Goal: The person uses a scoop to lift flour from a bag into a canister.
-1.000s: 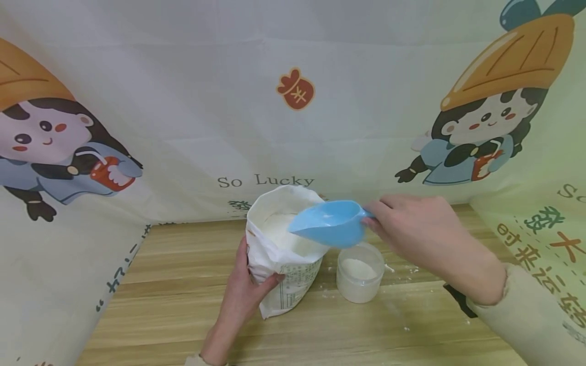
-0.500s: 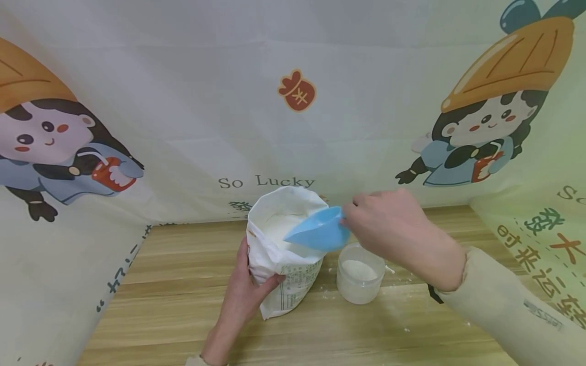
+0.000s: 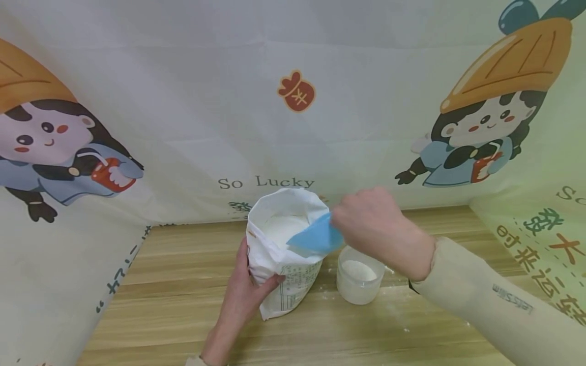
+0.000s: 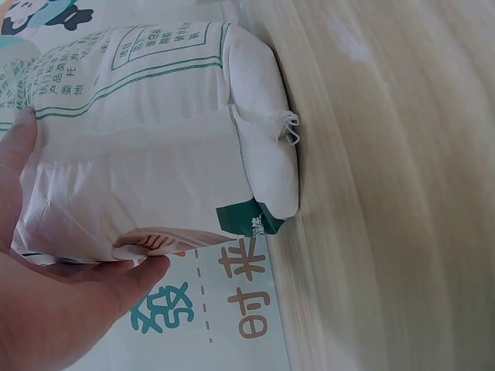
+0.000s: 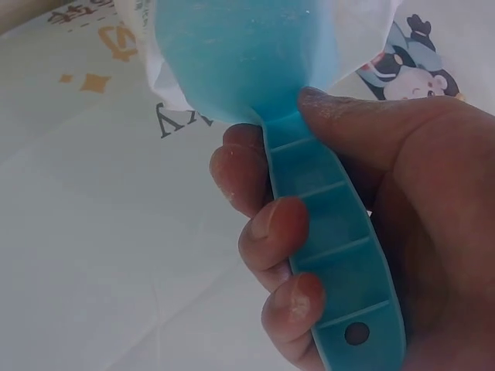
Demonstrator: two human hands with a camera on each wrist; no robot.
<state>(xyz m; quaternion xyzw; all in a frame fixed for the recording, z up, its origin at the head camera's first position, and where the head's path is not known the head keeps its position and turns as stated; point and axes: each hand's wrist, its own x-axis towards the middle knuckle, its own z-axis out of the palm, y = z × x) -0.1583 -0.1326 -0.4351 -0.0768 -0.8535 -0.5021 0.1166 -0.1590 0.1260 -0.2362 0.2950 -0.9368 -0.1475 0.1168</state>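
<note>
A white bag with green print stands on the table, its mouth wide and white powder inside. My left hand grips the bag's lower left side, thumb across the front; the left wrist view shows the fingers curled beneath the bag. My right hand holds a blue scoop by its handle, the bowl tilted down over the bag's right rim. In the right wrist view, fingers wrap the ribbed handle. Right of the bag stands a clear round jar with white powder in it.
Spilled powder dusts the wooden table around the jar. A printed cloth hangs behind and along both sides. Partly under the right sleeve lies a small black thing.
My right hand has moved left, bringing the scoop from above the jar side to the bag's mouth and tipping its bowl toward the powder. The left hand and bag have stayed in place.
</note>
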